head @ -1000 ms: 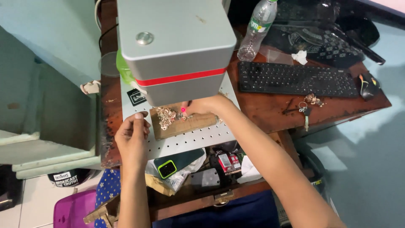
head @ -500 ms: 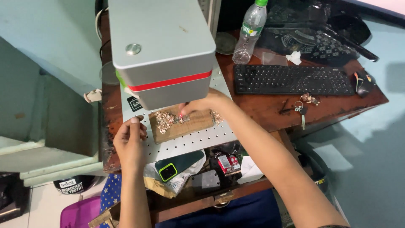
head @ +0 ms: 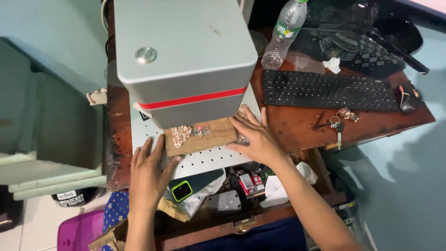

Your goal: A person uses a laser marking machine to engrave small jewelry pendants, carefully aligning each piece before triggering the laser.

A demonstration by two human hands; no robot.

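A grey box-shaped machine head (head: 186,60) with a red stripe hangs over a white perforated work plate (head: 209,160). On the plate lies a small wooden board (head: 204,138) with several small shiny metal pieces (head: 182,134) on it. My left hand (head: 147,169) lies flat on the plate, fingers touching the board's left edge. My right hand (head: 254,137) rests with spread fingers against the board's right end. Neither hand grips anything.
A black keyboard (head: 325,90), a plastic bottle (head: 283,35), keys (head: 338,124) and a dark mouse (head: 409,97) lie on the brown desk (head: 297,125) to the right. An open drawer (head: 232,200) full of clutter, with a phone (head: 182,190), sits below the plate. A purple bin (head: 79,230) stands at lower left.
The view has shifted and closed in. My left hand has moved from the board's corner to lie flat beside it; my right hand slid from the board's top to its right end.
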